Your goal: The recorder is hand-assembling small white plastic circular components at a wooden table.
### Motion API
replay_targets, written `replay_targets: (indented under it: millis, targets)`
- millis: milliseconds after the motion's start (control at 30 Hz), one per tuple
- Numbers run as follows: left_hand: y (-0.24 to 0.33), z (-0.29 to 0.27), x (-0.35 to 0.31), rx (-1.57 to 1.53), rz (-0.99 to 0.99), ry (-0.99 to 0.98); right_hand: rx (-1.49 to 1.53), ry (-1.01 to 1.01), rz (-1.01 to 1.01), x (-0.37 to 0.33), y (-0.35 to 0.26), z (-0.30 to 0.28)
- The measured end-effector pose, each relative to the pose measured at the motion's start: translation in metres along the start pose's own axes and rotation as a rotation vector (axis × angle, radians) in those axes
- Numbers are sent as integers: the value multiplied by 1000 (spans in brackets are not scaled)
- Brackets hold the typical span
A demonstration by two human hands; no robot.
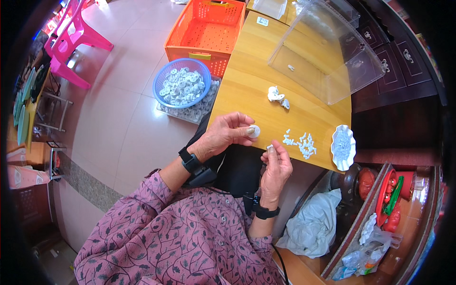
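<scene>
Pinched between thumb and fingers, a small round white plastic disc point(255, 131) is in my left hand point(227, 133), over the table's near edge. My right hand point(277, 165) is a little lower and to the right, its thumb and forefinger closed on a tiny white plastic piece point(270, 147). The two pieces are apart. Just beyond my right hand lies a scatter of tiny white pegs point(306, 145) on the yellow wooden table point(247, 90). Farther off is a small cluster of round white plastic parts point(274, 94).
A white scalloped dish point(351, 148) of small pieces stands at the table's right edge. Beyond is a clear plastic box point(327, 57). Left of the table are a blue basket point(157, 88) of white parts and an orange crate point(178, 35). A pink chair point(71, 52) stands far left.
</scene>
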State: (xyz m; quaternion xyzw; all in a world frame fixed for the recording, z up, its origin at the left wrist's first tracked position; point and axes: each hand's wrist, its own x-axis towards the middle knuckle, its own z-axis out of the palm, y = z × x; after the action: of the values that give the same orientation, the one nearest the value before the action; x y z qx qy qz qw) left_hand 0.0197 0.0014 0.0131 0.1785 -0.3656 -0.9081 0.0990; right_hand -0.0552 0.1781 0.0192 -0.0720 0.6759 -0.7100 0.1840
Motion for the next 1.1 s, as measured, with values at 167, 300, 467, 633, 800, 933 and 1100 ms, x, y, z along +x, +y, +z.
replay_targets:
  millis: [167, 300, 467, 633, 800, 933, 1100]
  targets:
    - [-10, -2, -3, 6, -18, -11, 34, -41, 17, -4, -4, 3]
    - [-16, -4, -3, 19, -25, -41, 80, -65, 28, -6, -9, 6]
    - [-22, -5, -4, 15, -10, -68, 70, -99, 29, -9, -13, 12]
    - [-21, 1, -7, 64, -28, -100, -12, -89, -76, -11, -12, 17]
    - [-21, -1, -8, 37, 1, -195, -82, -77, -65, -12, -14, 17]
    - [-24, -5, -7, 46, -10, -185, -102, -85, -43, -14, -17, 18]
    - [-26, -10, -7, -34, -18, -182, -65, -57, -59, -16, -19, 21]
